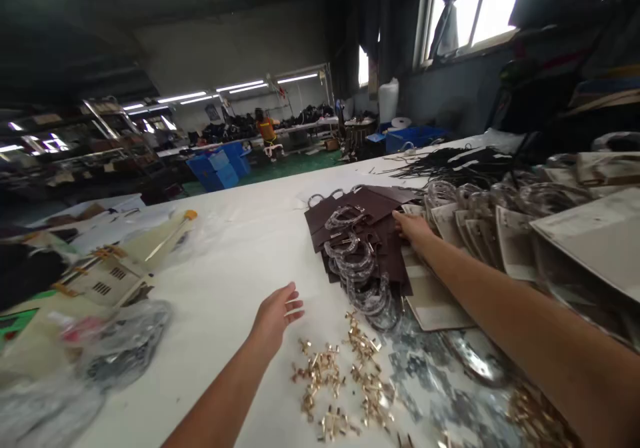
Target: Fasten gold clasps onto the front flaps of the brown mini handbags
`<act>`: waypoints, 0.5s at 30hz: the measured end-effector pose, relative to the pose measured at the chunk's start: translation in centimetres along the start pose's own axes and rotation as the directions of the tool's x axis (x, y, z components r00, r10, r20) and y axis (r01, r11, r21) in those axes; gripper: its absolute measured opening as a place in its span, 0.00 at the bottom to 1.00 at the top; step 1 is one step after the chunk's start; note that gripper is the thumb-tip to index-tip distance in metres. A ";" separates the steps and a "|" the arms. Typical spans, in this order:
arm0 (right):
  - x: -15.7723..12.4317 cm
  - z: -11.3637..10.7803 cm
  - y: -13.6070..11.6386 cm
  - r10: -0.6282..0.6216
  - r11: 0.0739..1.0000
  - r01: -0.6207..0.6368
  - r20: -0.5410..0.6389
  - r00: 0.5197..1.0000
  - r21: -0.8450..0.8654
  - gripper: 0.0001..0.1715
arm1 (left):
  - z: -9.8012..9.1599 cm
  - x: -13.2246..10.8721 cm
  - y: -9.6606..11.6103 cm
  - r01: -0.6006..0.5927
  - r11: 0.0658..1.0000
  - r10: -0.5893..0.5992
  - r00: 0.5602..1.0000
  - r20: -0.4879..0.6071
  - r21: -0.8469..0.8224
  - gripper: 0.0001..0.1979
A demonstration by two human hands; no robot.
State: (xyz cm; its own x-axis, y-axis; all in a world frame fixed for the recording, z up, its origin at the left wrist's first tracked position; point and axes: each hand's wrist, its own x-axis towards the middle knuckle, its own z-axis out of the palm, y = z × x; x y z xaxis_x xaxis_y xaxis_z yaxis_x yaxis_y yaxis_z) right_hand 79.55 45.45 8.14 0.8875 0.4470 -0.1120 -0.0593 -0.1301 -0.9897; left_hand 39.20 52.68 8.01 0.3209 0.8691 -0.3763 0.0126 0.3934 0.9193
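My left hand (277,311) hovers over the white table with its fingers apart and nothing in them. My right hand (413,227) is at the right edge of a pile of dark brown bag panels (387,211), its fingers closed on the edge of a panel; some fingertips are hidden. Curved handles wrapped in clear plastic (357,261) lie fanned over these panels. Gold-coloured metal fittings (323,371) are scattered in front of my left hand. Beneath my right forearm are pale panels (435,295), seen from their light side.
More pale panels with wrapped handles (515,241) are stacked at the right. Black straps (450,165) lie at the table's far end. Silvery flat pieces (420,368) spread at front right. Plastic bags (127,345) sit at left. A person in orange (267,128) is far off.
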 end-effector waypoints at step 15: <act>13.3 8.2 -1.4 0.154 0.981 -0.176 -0.211 0.965 -0.086 0.22 | 9.3 19.8 2.1 0.065 0.994 -0.071 0.995 0.068 0.090 0.26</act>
State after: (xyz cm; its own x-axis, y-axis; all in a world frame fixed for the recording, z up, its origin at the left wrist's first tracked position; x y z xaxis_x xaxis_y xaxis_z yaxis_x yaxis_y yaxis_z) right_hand 87.72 58.88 7.33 0.9438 0.2250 -0.2421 -0.1745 -0.2825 -0.9432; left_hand 54.39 67.96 3.56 0.3833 0.8163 -0.4322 0.1183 0.4207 0.8995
